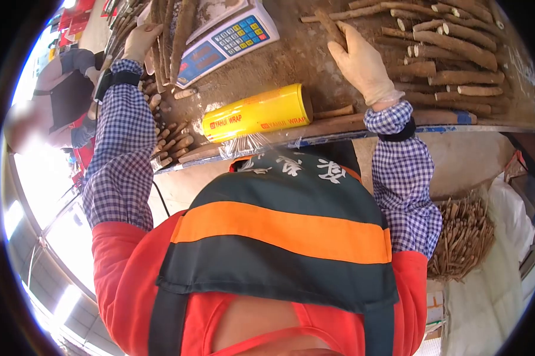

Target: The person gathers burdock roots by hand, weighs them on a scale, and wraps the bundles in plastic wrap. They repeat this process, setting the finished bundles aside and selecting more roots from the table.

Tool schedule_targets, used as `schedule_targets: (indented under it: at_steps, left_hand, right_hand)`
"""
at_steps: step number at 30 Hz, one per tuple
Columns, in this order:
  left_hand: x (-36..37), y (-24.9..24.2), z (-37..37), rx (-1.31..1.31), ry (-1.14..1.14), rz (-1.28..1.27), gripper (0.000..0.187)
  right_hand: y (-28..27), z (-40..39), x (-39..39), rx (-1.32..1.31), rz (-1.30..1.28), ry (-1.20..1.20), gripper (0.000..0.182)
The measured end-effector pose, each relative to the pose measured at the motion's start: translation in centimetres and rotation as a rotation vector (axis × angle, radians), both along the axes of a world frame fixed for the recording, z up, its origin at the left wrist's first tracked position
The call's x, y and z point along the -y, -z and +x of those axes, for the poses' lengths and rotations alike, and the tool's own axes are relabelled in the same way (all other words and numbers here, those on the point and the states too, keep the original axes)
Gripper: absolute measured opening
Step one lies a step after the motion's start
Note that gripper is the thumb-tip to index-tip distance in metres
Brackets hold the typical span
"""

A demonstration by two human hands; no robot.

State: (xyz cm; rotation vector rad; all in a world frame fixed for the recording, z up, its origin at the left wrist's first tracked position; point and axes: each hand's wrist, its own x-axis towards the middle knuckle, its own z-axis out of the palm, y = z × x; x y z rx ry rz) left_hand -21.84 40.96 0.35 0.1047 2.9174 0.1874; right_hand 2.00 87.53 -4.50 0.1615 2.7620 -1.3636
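Observation:
My right hand [363, 66], in a pale thin glove, pinches a short brown root stick [330, 27] above the table. Several cut root sticks [457, 47] with pale ends lie in a pile to its right. My left hand [141, 43], also gloved, has its fingers curled against long root sticks [173, 41]; its fingertips are partly hidden. Those sticks lie by a white scale [267, 24] with a blue keypad panel. Between my hands, near the table's front edge, rests a yellow roll of cling wrap [256, 113] with a loose film end.
More cut root sticks [171, 142] are heaped at the table's front left. Below the table on the right stands a bundle of thin sticks [462, 237] beside white sacking [486, 291]. At the left, another person [66, 95] is close to the table.

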Motion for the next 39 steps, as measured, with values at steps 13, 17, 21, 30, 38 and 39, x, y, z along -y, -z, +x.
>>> schedule_targets:
  at_steps: [13,17,21,30,38,39]
  left_hand:
    - [-3.1,-0.1,-1.4,-0.080,0.023,-0.134,0.066]
    - [-2.8,0.3,-2.9,0.176,-0.027,0.075,0.063]
    - [-4.5,0.1,-2.1,0.178,-0.094,0.264,0.055]
    - [-4.0,4.5,-1.9,-0.263,0.230,-0.046,0.039]
    - [-10.5,-7.8,3.0,-0.406,-0.080,0.399,0.036]
    - [-11.9,-8.7,4.8,-0.439,0.056,0.540,0.031]
  right_hand:
    - [0.3,-0.6,0.1,0.091,0.082,-0.025,0.049]
    - [-0.2,-1.0,0.5,0.069,0.070,-0.056,0.049]
    - [-0.2,-0.8,1.0,0.087,0.099,-0.054,0.050]
    - [0.5,-0.2,0.4,0.152,0.088,-0.060,0.050]
    - [-1.9,0.0,0.6,0.040,-0.182,0.091,0.047]
    - [-3.4,-0.4,1.2,0.063,-0.408,0.128,0.047]
